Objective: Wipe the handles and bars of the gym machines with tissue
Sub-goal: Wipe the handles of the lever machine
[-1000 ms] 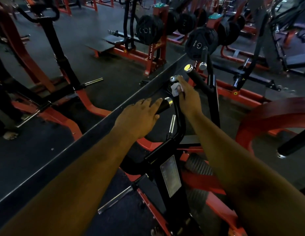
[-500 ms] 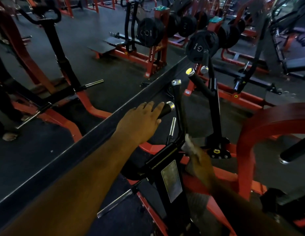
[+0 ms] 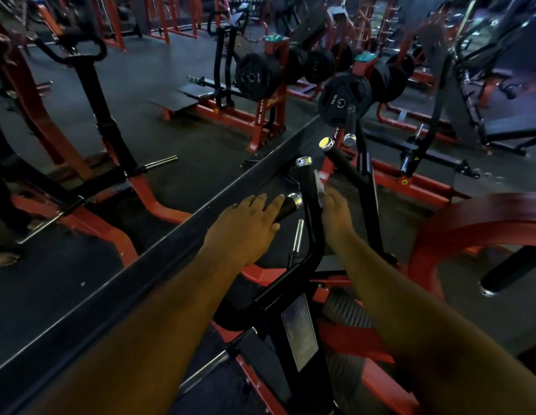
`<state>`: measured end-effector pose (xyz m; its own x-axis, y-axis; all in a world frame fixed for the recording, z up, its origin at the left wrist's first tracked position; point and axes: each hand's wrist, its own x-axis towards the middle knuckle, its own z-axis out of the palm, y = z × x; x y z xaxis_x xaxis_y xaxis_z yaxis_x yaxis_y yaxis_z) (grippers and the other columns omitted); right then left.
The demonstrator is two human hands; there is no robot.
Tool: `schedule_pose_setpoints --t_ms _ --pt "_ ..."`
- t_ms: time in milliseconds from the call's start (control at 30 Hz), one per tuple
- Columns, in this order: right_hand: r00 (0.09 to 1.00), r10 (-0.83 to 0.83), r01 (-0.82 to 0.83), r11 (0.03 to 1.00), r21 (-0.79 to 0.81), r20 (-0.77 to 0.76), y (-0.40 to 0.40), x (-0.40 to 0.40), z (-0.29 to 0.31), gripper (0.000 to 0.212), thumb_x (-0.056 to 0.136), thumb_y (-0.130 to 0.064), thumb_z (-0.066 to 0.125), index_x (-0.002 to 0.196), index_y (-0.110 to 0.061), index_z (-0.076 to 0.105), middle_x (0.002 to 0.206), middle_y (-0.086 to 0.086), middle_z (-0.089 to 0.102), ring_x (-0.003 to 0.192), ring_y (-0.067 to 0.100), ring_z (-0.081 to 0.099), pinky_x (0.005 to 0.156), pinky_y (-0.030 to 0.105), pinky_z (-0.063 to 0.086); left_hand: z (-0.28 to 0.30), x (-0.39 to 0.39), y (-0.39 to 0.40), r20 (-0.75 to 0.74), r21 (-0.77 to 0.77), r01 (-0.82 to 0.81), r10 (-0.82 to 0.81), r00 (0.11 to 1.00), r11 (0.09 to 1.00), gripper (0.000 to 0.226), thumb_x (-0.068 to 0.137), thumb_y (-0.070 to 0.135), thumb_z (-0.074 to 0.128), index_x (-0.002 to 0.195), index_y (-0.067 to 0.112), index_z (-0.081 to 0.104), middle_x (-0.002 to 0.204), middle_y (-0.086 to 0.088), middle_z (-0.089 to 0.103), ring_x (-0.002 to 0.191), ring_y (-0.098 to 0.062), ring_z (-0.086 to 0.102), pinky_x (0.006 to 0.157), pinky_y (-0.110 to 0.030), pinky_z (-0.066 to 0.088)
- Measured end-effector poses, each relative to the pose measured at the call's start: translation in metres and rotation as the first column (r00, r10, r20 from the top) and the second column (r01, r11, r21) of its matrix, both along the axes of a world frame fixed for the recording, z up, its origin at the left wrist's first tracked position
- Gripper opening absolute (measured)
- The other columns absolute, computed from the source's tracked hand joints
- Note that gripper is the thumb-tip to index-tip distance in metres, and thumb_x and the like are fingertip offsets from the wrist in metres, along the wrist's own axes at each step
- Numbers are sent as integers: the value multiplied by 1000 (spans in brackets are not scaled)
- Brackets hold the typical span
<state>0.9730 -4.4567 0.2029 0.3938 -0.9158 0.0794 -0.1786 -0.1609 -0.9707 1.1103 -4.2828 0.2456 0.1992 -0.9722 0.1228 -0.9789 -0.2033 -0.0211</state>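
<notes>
Wiping the upright handle bar, left hand bracing.
Your left hand (image 3: 248,223) lies fingers-curled over the side grip (image 3: 286,206); your right hand (image 3: 335,214) pinches the tissue (image 3: 320,187) against the upright bar (image 3: 309,190), whose long axis runs up-and-away above your fingers.

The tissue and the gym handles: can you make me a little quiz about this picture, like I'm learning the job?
1. True or false: the right hand presses the tissue against the upright handle.
2. What does the left hand rest on? A) side handle B) weight plate C) floor
3. What colour is the tissue?

Key: 1 true; 2 A; 3 white.
</notes>
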Motion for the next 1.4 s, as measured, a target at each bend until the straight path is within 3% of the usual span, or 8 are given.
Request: schedule_pose_setpoints --t_ms 267,467,567,700,833,967,1133,1400 --pt "940 -102 42 982 -185 -325 31 -68 -64 17 101 -6 56 97 -12 71 80 -1 65 69 16 59 65 32 42 3 1 -5 -51 25 21 -19 999 999 62 109 42 32 164 26 6 168 -9 21 153 -30 25 114 -51 37" --pt "965 -188 96 904 -418 -183 10 -18 37 44 106 -10 46 143 -31 56 131 -11 63 109 6 64 95 21 52 3 0 -2 -39 10 35 -34 999 999 62 110 41 34 164 23 9 167 -11 23 152 -32 27 113 -50 39" --pt "881 -127 -156 832 -532 -457 -4 15 44 50 105 -9 40 152 -22 46 163 1 38 147 20 39 120 38 36 4 1 1 -46 10 49 -48 998 999 62 110 40 33 164 22 8 168 -11 21 152 -33 26 114 -52 38" --pt "724 -158 -447 633 -632 -671 3 1 -2 71 98 6 42 160 -26 31 171 -8 4 157 25 14 112 46 44 4 1 2 -59 8 60 -60 996 998 62 110 40 34 164 21 8 168 -11 21 152 -32 26 113 -50 38" --pt "541 -162 -640 558 -529 -825 38 -46 -48 64 92 -3 45 156 -12 38 169 11 17 154 37 9 115 53 39 6 2 2 -72 5 87 -86 994 996 62 110 38 34 164 20 8 169 -12 19 153 -33 25 113 -50 37" --pt "687 -22 -513 694 -506 -726 69 -90 -79 71 94 7 45 159 -19 31 167 1 21 153 25 22 112 49 45 9 0 4 -81 13 90 -89 993 996 61 111 37 33 163 19 8 169 -12 18 153 -33 23 114 -50 37" --pt "789 11 -389 783 -485 -614 83 -96 -43 54 100 -28 36 153 -27 47 161 -7 39 141 19 49 112 43 47 9 0 2 -74 30 97 -94 993 995 60 111 36 32 163 18 8 169 -14 18 153 -34 24 112 -51 39" --pt "786 -202 -326 668 -669 -584 38 -31 55 45 106 -18 46 152 -22 48 163 1 36 143 26 46 114 40 41 10 -1 4 -66 16 74 -72 995 997 60 109 37 35 163 20 14 166 -14 25 150 -34 29 110 -51 40"
